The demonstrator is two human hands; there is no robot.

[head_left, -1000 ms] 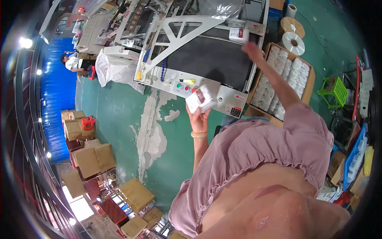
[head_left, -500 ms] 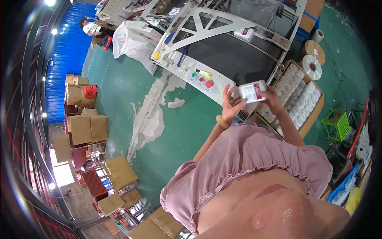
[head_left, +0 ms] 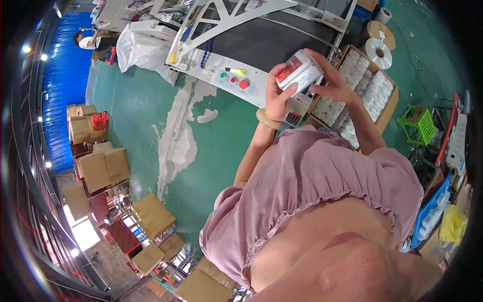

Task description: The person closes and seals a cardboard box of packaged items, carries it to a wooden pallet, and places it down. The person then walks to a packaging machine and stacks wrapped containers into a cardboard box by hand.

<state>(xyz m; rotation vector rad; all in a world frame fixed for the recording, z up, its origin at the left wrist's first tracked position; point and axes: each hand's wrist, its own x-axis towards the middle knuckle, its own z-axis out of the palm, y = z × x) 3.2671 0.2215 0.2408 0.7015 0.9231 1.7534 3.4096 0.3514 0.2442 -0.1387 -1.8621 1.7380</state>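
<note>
Between my hands is a small white box with red printing (head_left: 302, 74), tilted over the near edge of the machine's dark belt (head_left: 271, 43). My left hand (head_left: 279, 93), with a pale bangle at the wrist, grips its left side, the thumb on the lower face. The fingers of my right hand (head_left: 336, 83) hold the far right side of the box. Just beneath the hands lies the machine's white control panel (head_left: 259, 90), with coloured push buttons and a small keypad.
Right of the machine, an open carton (head_left: 391, 106) holds rows of clear-wrapped packs. Beyond it are film rolls (head_left: 378, 54) and a green plastic stool (head_left: 418, 125). A white sack (head_left: 146, 53) stands left of the machine, near a seated person (head_left: 88, 41). Stacked cartons (head_left: 103, 170) line the left.
My left hand, apart from the box and open before, now grips it. The box has turned and moved up and left in view, with my right hand still on it.
</note>
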